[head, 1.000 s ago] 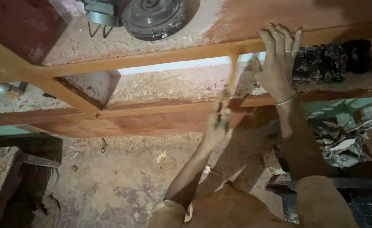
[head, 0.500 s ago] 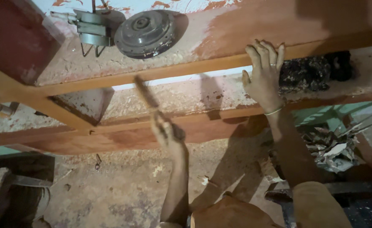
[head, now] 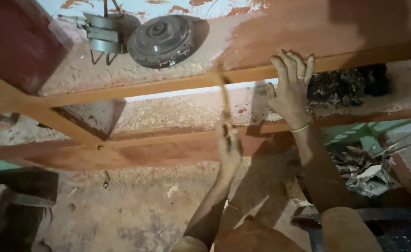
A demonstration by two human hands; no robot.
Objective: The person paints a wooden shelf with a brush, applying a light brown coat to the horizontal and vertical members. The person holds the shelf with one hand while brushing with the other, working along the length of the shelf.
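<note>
My left hand is shut on a thin brush handle, which points up across the gap between two orange-brown wooden rails. The brush tip reaches the upper rail and looks blurred. My right hand, with a ring and a bangle, grips that upper rail from behind, fingers curled over its top edge. The lower rail runs just behind my left hand. Reddish-brown coating covers the board above the upper rail.
A round grey metal disc and a metal bracket lie on the top board. Dark debris sits right of my right hand. Dry leaves and green slats are at the lower right. A sandy floor lies below.
My left hand with the brush swung left along the rails, then came back right toward my right hand. The right hand kept its grip on the upper rail.
</note>
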